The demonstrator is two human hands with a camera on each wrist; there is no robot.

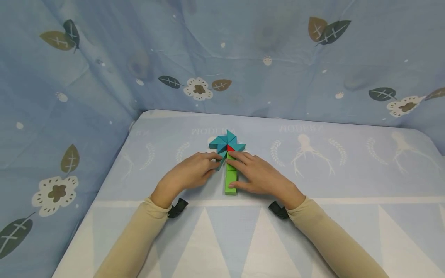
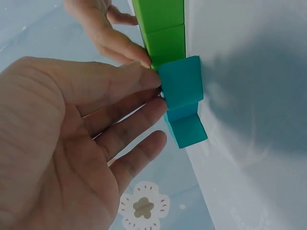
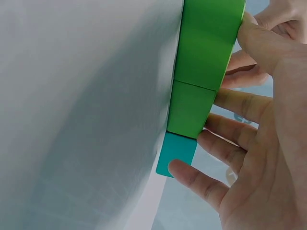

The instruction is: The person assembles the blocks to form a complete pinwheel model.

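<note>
Teal triangular blocks (image 1: 221,139) lie together in a pinwheel shape, with a red triangular block (image 1: 230,148) at its middle. Below them runs a stem of green blocks (image 1: 231,181) set end to end. My left hand (image 1: 191,170) touches the lower left teal block (image 2: 181,81) with its thumb and fingertips close together at one side. Along the right side of the green stem, the fairly straight fingers of my right hand (image 1: 257,175) rest, its thumb near the closest end. Fingers hide part of the red block and upper stem.
A patterned cloth covers the table (image 1: 330,231), whose far edge meets a blue curtain (image 1: 243,58) with leaves and flowers. Another curtain face stands along the left side. Black straps or mounts (image 1: 177,208) show at both wrists.
</note>
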